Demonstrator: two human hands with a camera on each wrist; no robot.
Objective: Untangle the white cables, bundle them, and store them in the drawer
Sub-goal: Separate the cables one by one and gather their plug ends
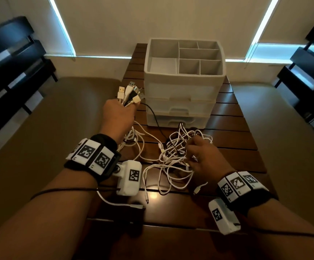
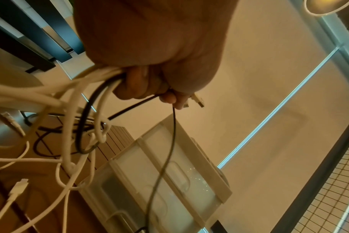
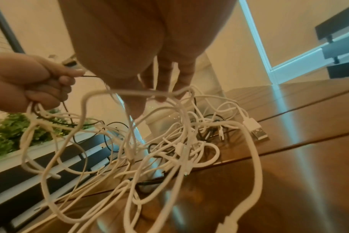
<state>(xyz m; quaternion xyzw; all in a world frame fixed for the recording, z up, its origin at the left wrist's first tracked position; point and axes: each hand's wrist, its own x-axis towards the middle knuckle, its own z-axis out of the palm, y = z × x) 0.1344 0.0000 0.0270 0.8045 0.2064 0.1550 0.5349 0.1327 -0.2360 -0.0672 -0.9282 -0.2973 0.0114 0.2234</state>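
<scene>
My left hand [image 1: 117, 114] is raised above the table and grips a bunch of cable ends, white and black, with their USB plugs [image 1: 130, 92] sticking up past my fingers. The left wrist view shows my fingers [image 2: 141, 85] curled round the strands. From that fist the white cables [image 1: 173, 160] trail down into a tangled heap on the wooden table [image 1: 233, 139]. My right hand [image 1: 203, 154] is in the heap and pinches a white strand [image 3: 141, 93], lifting it in a loop. The drawer unit [image 1: 182, 94] stands behind, drawers shut.
The drawer unit's top is an open tray with several compartments [image 1: 199, 59]. A thin black cable [image 1: 153, 114] runs from my left fist down in front of the drawers. Loose plugs [image 3: 256, 130] lie on the table. Dark benches [image 1: 11, 59] flank the table.
</scene>
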